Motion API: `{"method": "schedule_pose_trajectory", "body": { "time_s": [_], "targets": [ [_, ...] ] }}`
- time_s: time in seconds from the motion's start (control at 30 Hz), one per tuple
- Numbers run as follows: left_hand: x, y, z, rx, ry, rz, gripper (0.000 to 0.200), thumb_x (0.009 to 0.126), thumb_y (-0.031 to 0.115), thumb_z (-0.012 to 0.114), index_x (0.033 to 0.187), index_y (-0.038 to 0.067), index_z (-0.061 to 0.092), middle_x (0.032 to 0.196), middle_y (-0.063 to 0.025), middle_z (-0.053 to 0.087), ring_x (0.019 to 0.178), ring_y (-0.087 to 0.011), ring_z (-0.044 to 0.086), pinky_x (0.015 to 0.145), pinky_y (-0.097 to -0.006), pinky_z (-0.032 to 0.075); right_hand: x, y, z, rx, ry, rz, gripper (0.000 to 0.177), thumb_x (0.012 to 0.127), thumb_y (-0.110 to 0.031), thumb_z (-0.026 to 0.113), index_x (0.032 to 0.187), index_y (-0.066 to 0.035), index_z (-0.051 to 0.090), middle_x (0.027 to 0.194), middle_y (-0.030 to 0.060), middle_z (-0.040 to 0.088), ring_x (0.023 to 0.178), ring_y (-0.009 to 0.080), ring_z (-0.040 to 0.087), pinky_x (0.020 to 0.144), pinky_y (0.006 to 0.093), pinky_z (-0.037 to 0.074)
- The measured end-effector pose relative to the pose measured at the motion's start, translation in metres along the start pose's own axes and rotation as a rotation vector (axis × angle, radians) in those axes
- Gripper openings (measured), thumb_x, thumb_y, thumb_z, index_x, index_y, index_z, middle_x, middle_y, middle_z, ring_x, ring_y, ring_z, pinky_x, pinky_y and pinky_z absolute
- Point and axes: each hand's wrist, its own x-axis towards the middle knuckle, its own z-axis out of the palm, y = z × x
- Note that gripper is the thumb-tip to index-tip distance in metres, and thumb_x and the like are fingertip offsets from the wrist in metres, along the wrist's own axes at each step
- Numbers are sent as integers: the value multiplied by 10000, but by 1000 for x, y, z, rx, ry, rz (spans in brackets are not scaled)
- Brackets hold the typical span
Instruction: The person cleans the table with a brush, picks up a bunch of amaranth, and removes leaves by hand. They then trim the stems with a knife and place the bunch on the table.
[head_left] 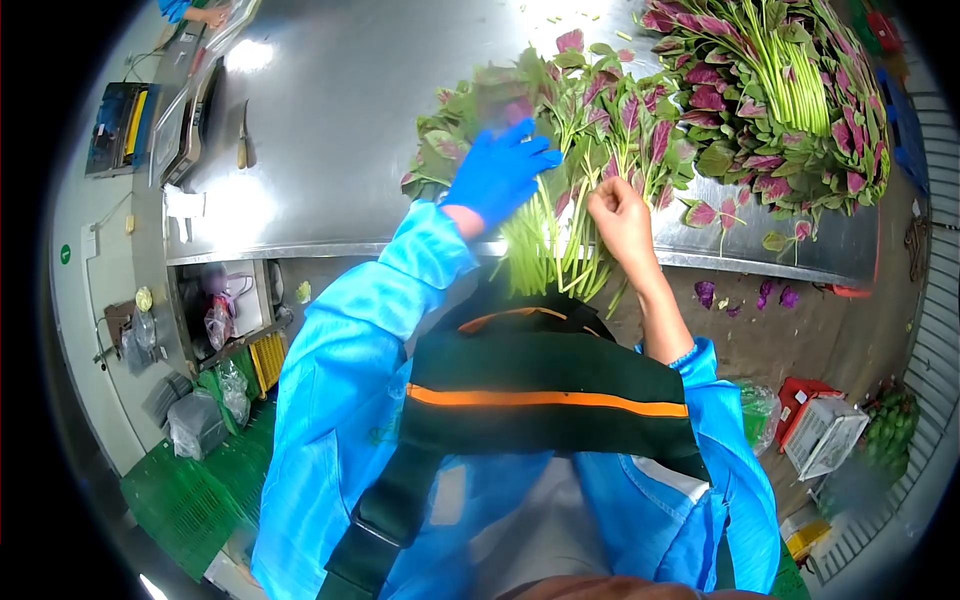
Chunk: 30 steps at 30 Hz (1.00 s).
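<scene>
My left hand [497, 172], in a blue glove, has its fingers spread over the left part of a loose pile of red and green leafy stems [575, 130]. The pale stem ends hang over the front edge of the metal table [330, 130]. On the right side of the pile, my bare right hand [620, 215] is closed, with fingertips pressed together near the stems; whatever it pinches is too small to make out. A large heap of the same greens [790, 100] lies to the right, stems bundled in its middle.
A knife [242, 140] lies at the table's left, near a black-framed device [190, 120] and white paper [185, 204]. Another person's hand [212, 16] shows at the top left. Loose leaves [715, 213] lie near the front edge. Crates [825, 435] stand below right.
</scene>
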Motion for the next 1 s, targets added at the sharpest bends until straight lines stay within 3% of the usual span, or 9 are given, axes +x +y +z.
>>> {"method": "schedule_pose_trajectory", "body": {
  "time_s": [0.13,0.27,0.47,0.53,0.67,0.7,0.87,0.93,1.0],
  "targets": [
    [-16,-19,2,-106,64,38,448,883,181,583,1326,230,538,1397,-79,487,1347,-337,377,1034,-513,340,-9,-33,8,-96,-26,66,316,818,-301,650,983,-33,619,764,142,658,718,299,655,680,374,504],
    [-22,-26,9,-154,126,77,435,888,170,583,1320,203,543,1384,-102,499,1336,-359,389,1038,-499,348,0,-43,36,-620,-52,64,382,796,-384,674,953,-48,583,781,174,672,754,387,654,659,477,504],
    [-32,-36,19,-241,178,71,416,885,155,587,1299,189,563,1356,-116,521,1272,-365,452,1045,-476,353,-1,-20,33,-456,63,-5,281,816,-300,634,917,-45,577,780,174,669,726,391,649,640,482,501],
    [-34,-35,17,-248,201,73,411,885,155,587,1295,185,566,1346,-116,529,1256,-367,463,1046,-473,354,-8,-32,24,-352,125,19,400,821,-396,674,873,-10,584,674,154,639,644,339,645,611,438,494],
    [-32,-35,18,-282,219,84,405,885,158,590,1289,181,571,1342,-115,532,1249,-368,466,1047,-473,354,-6,-50,35,-677,49,103,534,798,-529,664,829,-4,574,673,219,636,666,365,652,617,465,491],
    [-31,-35,19,-287,221,91,403,884,158,591,1286,180,574,1342,-114,532,1248,-367,466,1047,-472,355,-4,-45,38,-702,16,58,426,816,-440,655,816,-22,572,684,202,641,678,374,646,618,469,485],
    [-30,-37,20,-300,211,73,399,878,155,594,1276,174,582,1328,-112,543,1243,-361,468,1050,-469,354,-8,-37,32,-531,123,-20,235,801,-251,598,910,-42,590,729,188,646,698,392,640,607,468,494],
    [-30,-37,22,-343,223,58,394,873,154,594,1267,173,587,1315,-111,552,1239,-361,471,1048,-468,358,-13,-30,22,-238,84,28,254,782,-217,618,960,-36,603,699,158,640,650,324,649,588,410,492],
    [-29,-39,23,-379,233,56,391,869,149,592,1259,169,590,1304,-110,560,1236,-361,474,1040,-467,366,-13,-9,19,260,-1,153,321,784,-123,634,1077,6,608,793,72,664,684,127,612,619,293,475]
  ]
}}
